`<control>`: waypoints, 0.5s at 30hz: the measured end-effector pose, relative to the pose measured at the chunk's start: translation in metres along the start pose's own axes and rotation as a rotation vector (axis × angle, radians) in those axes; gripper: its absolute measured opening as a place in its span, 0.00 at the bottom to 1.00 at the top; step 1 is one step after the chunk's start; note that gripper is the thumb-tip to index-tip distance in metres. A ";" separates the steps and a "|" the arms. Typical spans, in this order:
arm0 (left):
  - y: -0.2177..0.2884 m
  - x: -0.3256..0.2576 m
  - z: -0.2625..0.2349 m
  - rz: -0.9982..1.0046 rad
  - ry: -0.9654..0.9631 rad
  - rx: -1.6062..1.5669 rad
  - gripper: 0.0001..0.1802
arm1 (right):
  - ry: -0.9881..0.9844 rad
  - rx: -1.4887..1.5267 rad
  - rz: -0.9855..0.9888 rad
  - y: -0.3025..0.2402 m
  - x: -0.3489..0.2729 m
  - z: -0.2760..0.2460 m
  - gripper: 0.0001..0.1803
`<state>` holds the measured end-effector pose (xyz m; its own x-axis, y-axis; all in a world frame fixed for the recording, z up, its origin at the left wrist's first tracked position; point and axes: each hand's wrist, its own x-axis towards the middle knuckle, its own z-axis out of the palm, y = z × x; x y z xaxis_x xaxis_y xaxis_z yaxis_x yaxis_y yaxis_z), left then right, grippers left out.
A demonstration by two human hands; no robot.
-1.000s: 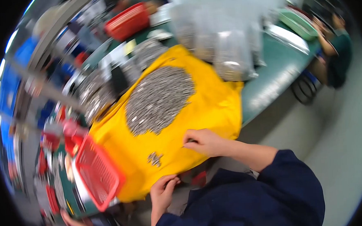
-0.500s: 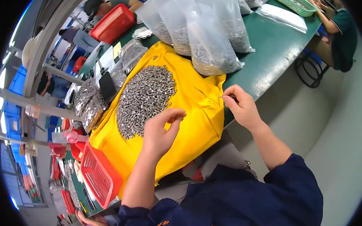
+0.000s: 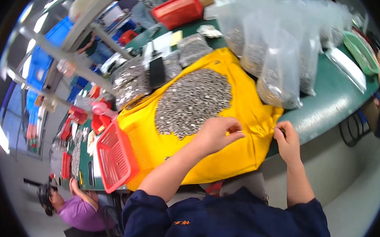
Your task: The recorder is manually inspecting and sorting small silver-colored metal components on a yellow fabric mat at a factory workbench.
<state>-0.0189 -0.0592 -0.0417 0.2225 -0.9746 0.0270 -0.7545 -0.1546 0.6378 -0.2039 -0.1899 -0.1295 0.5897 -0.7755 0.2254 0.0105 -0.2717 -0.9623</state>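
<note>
A large heap of small shiny metal pieces [image 3: 193, 102] lies spread on a yellow cloth [image 3: 243, 158]. My left hand [image 3: 219, 135] hovers over the cloth just right of the heap's near edge, thumb and fingers drawn together in a pinch. A tiny pale speck shows at its fingertips, too small to name. Beside the cloth's right edge is my right hand [image 3: 287, 141], its thumb and forefinger closed. Something small and dark shows between them, and I cannot make out what it is.
Tall clear plastic bags of metal pieces [image 3: 278, 81] stand behind the cloth on the green table [image 3: 326, 98]. A red basket [image 3: 114, 159] sits at the left, near filled bags [image 3: 130, 81] and a black phone-like slab [image 3: 156, 73]. A person in purple [image 3: 81, 212] sits at far left.
My view has turned, so the table sits further right and lower in the picture. Relative to the cloth, my right hand has come slightly closer to my left. Both stay pinched.
</note>
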 end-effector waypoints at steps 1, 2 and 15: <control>-0.002 0.001 0.000 0.030 0.003 -0.017 0.11 | 0.005 -0.034 0.018 0.001 -0.002 -0.001 0.02; 0.000 0.002 -0.001 0.055 0.008 -0.028 0.12 | 0.024 -0.058 -0.030 0.007 -0.003 -0.003 0.01; -0.006 -0.056 -0.002 0.062 0.074 -0.262 0.09 | 0.037 0.043 -0.185 -0.042 -0.010 -0.015 0.03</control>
<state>-0.0260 -0.0031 -0.0455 0.2332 -0.9647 0.1221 -0.5845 -0.0387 0.8105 -0.2222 -0.1789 -0.0888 0.5447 -0.7350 0.4038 0.1513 -0.3875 -0.9094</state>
